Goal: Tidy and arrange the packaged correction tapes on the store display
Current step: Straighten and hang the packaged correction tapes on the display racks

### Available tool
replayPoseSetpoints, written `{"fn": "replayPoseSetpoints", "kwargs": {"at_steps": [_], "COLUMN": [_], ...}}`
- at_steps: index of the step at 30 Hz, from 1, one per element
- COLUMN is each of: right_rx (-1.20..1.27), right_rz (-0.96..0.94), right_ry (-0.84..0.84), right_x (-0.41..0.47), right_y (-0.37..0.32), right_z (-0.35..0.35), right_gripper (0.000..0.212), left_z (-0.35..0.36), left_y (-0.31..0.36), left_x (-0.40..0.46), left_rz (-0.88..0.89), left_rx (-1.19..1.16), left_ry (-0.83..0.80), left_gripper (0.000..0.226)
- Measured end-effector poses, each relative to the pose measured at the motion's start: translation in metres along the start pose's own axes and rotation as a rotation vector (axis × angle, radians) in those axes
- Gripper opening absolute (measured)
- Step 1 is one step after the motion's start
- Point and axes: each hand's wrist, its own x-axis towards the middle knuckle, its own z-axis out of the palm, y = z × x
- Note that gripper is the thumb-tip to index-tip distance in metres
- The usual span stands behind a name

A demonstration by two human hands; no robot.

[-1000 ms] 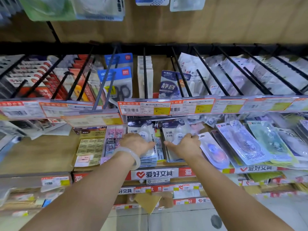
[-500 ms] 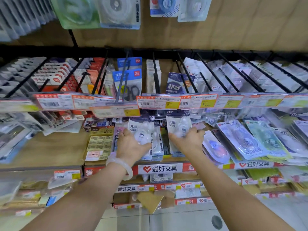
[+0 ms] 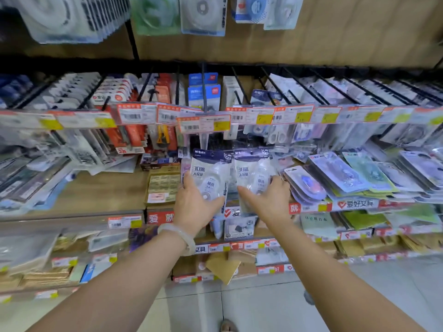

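Here the left hand (image 3: 195, 200) grips one tape pack (image 3: 208, 174) and the right hand (image 3: 266, 200) grips another (image 3: 253, 171), fingers curled round the lower edges, both packs upright and side by side above the shelf (image 3: 105, 188). To do this well, square the edges together before setting them down or threading them on a hook (image 3: 241, 86) behind.

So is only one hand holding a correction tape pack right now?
No, the left hand grips one correction tape pack and the right hand grips another pack.
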Motion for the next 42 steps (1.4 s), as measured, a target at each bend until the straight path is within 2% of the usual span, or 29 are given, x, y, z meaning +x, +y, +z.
{"fn": "replayPoseSetpoints", "kwargs": {"at_steps": [5, 13, 20, 29, 42], "right_rx": [0.049, 0.213, 0.265, 0.287, 0.258], "right_rz": [-0.055, -0.197, -0.33, -0.419, -0.517], "right_ry": [0.068, 0.148, 0.242, 0.22, 0.165], "right_x": [-0.029, -0.046, -0.027, 0.005, 0.056], "right_y": [-0.01, -0.054, -0.115, -0.182, -0.243], "right_z": [-0.002, -0.027, -0.061, -0.089, -0.094], "right_gripper": [0.085, 0.087, 0.088, 0.1, 0.098], "left_z": [-0.014, -0.055, -0.103, -0.155, -0.188], "left_y": [-0.01, 0.014, 0.064, 0.116, 0.13], "left_x": [-0.031, -0.044, -0.028, 0.002, 0.037], "left_rz": [0.126, 0.238, 0.371, 0.354, 0.303], "left_rx": [-0.105, -0.251, -0.335, -0.342, -0.304], "left_ry": [0.082, 0.237, 0.387, 0.511, 0.624], "left_gripper": [0.086, 0.098, 0.101, 0.105, 0.104]}}
